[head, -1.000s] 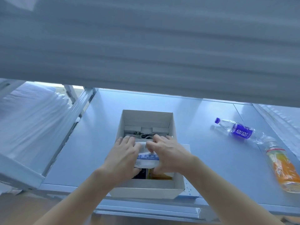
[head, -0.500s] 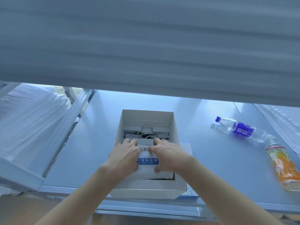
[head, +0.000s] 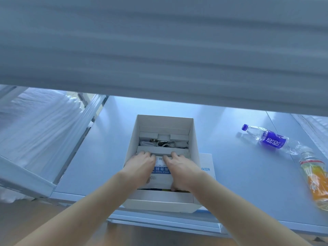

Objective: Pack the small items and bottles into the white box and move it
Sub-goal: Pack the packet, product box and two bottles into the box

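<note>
- The white packet with blue print (head: pixel 161 172) has sunk from above the rim to lie flat, deep inside the white box (head: pixel 194 139).
- The left hand (head: pixel 140 166) and right hand (head: pixel 180 168) have followed it down and now press on its top, fingers spread forward.

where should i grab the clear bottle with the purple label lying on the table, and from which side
Grip the clear bottle with the purple label across its labelled middle, coming straight down from above. It lies on its side on the pale blue table, cap pointing left, so the round body is open on both long sides. Stay off its right end, which lies close to the orange drink bottle.
</note>
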### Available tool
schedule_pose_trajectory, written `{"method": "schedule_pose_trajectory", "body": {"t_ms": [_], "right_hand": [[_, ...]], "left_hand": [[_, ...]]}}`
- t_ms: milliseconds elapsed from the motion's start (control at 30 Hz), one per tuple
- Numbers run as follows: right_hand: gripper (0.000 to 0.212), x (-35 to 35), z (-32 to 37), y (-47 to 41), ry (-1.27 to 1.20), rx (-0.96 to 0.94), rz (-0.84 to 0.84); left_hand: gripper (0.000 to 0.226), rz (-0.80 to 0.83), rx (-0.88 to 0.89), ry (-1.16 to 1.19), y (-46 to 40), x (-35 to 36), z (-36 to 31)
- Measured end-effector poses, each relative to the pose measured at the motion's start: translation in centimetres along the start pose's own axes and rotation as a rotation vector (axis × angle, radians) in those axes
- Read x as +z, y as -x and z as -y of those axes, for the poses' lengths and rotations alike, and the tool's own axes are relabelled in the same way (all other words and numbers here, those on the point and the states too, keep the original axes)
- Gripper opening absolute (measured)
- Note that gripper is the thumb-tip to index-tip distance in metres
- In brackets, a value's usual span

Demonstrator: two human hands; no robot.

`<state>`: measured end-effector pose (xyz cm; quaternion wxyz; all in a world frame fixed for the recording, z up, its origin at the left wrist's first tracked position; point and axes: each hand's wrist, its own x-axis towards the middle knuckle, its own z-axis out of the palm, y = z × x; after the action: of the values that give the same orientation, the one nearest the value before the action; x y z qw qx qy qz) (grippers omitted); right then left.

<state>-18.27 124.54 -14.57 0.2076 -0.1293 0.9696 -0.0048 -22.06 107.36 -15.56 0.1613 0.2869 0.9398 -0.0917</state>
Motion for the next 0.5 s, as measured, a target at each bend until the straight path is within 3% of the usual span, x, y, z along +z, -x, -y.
{"method": "schedule_pose_trajectory", "body": {"t_ms": [133, 333, 500], "right_hand": [[0.096, -0.3, -0.1, 1.0, 0.035, -0.023, -0.048], [0.076, -1.8, -2.5, 3.7, 0.099, -0.147, -0.241], [0.079, -2.7, -6.4, 5.6, -0.036, -0.129, -0.222]], "left_hand": [[0.07, -0.074, 0.007, -0.038, 0.9, -0.6, -0.3], [0.064, -0.217, 0.012, 0.055, 3.5, -2.7, -0.4], [0.064, -0.336, 0.013, 0.139, 3.9, -4.4, -2.6]]}}
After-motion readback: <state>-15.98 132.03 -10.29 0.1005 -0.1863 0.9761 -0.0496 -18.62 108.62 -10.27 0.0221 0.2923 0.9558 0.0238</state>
